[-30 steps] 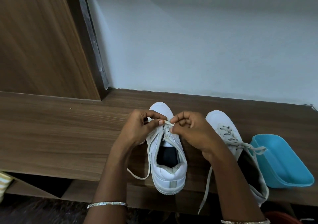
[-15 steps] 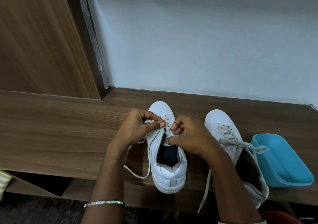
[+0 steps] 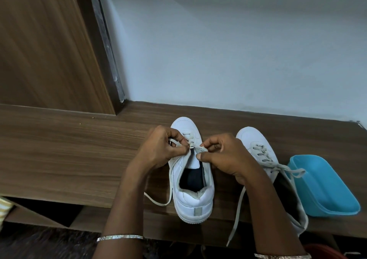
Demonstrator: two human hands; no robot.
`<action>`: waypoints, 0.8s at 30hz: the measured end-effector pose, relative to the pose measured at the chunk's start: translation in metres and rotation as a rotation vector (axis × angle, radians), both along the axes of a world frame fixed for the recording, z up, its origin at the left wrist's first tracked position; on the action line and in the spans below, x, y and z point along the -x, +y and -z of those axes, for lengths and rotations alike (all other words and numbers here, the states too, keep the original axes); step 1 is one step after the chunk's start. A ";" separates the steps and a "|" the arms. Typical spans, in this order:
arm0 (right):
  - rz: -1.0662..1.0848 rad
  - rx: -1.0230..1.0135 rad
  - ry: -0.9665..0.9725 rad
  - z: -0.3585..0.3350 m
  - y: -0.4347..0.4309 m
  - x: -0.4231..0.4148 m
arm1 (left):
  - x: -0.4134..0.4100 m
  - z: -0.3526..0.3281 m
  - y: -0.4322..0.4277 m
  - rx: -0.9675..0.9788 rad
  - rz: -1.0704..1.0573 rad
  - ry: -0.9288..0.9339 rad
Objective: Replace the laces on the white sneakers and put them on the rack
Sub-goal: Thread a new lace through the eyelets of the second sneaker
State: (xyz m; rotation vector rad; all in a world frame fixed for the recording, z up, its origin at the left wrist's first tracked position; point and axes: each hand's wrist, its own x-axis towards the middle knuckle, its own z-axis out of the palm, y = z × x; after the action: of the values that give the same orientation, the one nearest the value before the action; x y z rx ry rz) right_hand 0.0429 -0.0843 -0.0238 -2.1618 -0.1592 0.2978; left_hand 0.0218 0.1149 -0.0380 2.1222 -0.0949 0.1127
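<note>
Centrally on the wooden surface point(image 3: 69, 155), the middle sneaker point(image 3: 193, 201) stands upright with its toe toward the pale wall point(image 3: 228, 50) and its heel at the front edge. Both hands are curled over its eyelet rows. The left hand point(image 3: 158, 151) pinches the lace point(image 3: 195, 147) between thumb and fingers point(image 3: 179, 138) at the shoe's left side. The right hand point(image 3: 226, 157) pinches the same short stretch from the right, its thumb lying on the tongue's edge. That stretch of lace runs taut between the two pinches, just above the tongue. One loose end curves down along the shoe's left side and lies on the surface. The second sneaker point(image 3: 255, 139) stands just to the right, partly hidden by the right forearm. Its grey lace point(image 3: 237, 217) is loosely threaded, and one end hangs over the front edge. A blue tub point(image 3: 325, 193) sits beside that shoe, and a lace loop reaches its rim. A bangle point(image 3: 119, 237) circles the left wrist.
</note>
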 end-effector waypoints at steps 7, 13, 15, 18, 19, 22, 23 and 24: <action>-0.001 -0.066 0.087 0.002 -0.003 -0.003 | -0.007 0.005 -0.003 -0.087 -0.004 0.000; -0.016 -0.124 0.137 -0.002 -0.005 -0.002 | -0.007 0.001 -0.011 -0.213 -0.006 -0.003; -0.027 -0.167 0.178 -0.003 -0.007 -0.001 | -0.007 0.004 -0.012 -0.186 -0.005 -0.015; -0.009 -0.268 0.235 -0.003 -0.011 -0.001 | -0.006 0.005 -0.011 -0.092 0.019 -0.010; 0.010 -0.294 0.238 -0.002 -0.010 -0.001 | -0.006 0.004 -0.010 -0.058 0.023 -0.009; 0.036 -0.275 0.184 0.003 -0.003 0.000 | -0.004 0.002 -0.008 -0.004 0.031 -0.007; 0.041 -0.252 0.152 0.004 0.000 0.001 | -0.005 0.002 -0.008 -0.003 0.040 -0.004; 0.048 -0.232 0.120 0.005 0.002 0.001 | -0.006 0.004 -0.007 -0.005 0.049 -0.005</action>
State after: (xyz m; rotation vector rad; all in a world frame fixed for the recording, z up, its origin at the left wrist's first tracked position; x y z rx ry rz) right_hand 0.0418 -0.0820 -0.0292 -1.9099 -0.0701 0.3620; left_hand 0.0273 0.1075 -0.0416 2.1235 -0.1499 0.0888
